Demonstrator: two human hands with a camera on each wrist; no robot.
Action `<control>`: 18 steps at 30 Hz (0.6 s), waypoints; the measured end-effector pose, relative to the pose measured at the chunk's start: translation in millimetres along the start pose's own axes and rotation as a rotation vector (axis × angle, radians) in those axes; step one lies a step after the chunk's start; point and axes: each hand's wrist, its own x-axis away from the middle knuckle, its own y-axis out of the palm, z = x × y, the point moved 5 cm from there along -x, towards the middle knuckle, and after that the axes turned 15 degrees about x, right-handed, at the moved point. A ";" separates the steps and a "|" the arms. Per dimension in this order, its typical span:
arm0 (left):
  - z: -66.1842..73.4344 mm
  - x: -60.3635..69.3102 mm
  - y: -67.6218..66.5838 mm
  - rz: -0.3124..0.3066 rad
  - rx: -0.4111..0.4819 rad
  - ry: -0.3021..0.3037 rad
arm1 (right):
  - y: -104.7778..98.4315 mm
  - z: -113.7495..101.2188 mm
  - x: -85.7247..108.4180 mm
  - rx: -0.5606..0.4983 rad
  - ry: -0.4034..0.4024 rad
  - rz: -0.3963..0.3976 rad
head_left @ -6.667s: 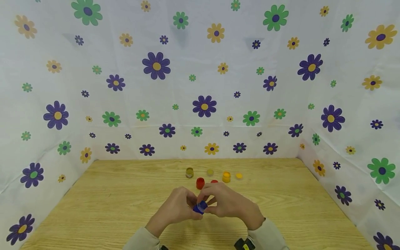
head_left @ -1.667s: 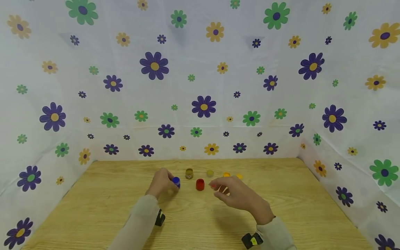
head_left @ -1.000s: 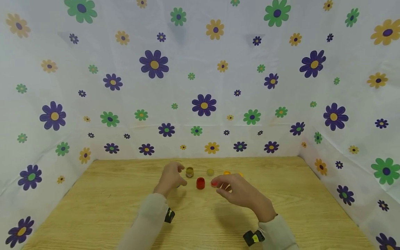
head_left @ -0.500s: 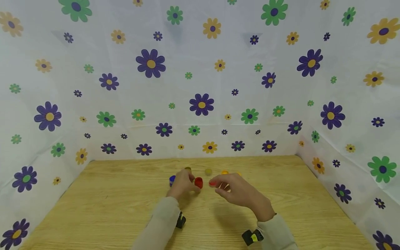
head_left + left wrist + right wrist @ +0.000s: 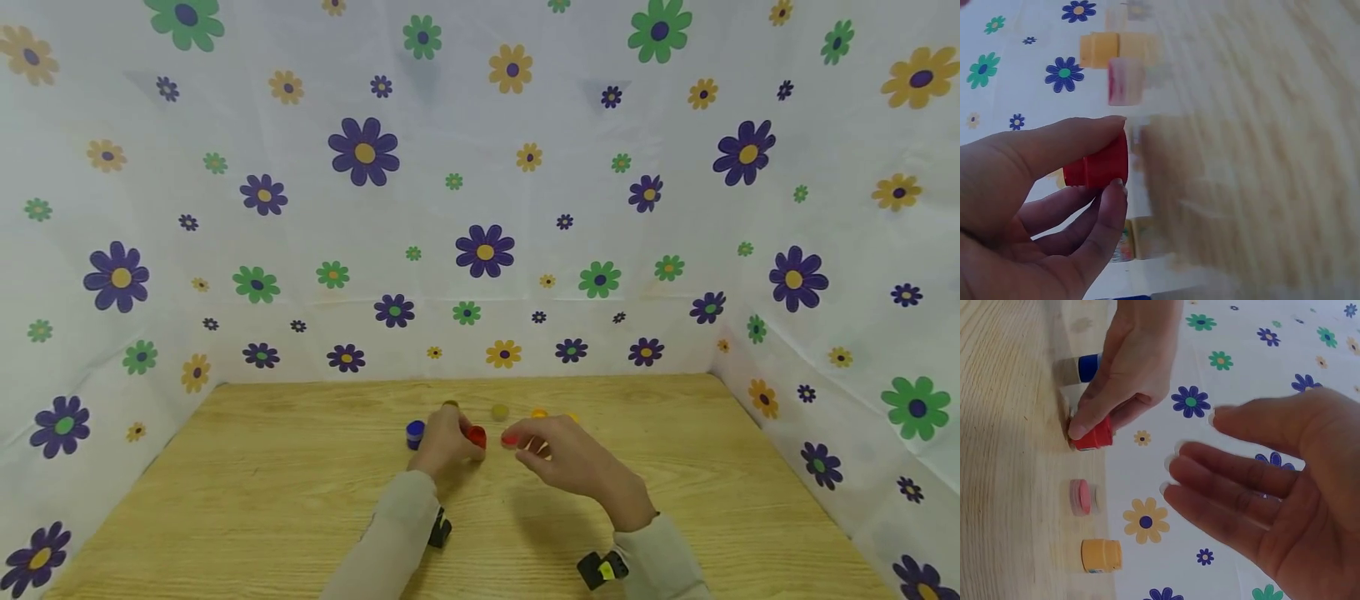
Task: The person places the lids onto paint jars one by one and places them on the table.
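My left hand grips a small red paint jar between thumb and fingers. In the left wrist view, the thumb lies on one side of the red jar and fingertips on the other. The jar has no lid on and stands on or just above the table; which, I cannot tell. My right hand hovers with relaxed, spread fingers and holds nothing, as the right wrist view confirms. Below its fingertips lies a red lid. Left of my left hand stands a capped blue paint jar.
Behind my left hand, an olive jar is mostly hidden. An olive lid lies to its right. A yellow jar and a yellow lid are partly behind my right hand. Flowered cloth walls edge the wooden table.
Both hands held the blue jar earlier; my left hand put it down at the left, let go, moved right and took hold of the red jar. The right hand moved beside the red lid.
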 end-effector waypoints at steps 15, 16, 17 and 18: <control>18.2 35.8 -29.7 -0.036 -0.026 0.091 | 33.2 18.3 -57.0 0.187 0.119 -0.085; 16.4 38.4 -31.6 -0.035 -0.023 0.078 | 36.8 20.7 -60.6 0.197 0.123 -0.092; 14.8 40.9 -33.5 -0.035 -0.019 0.068 | 40.3 22.9 -63.6 0.207 0.130 -0.098; 13.4 43.2 -34.9 -0.038 -0.020 0.059 | 44.3 25.5 -66.0 0.218 0.142 -0.111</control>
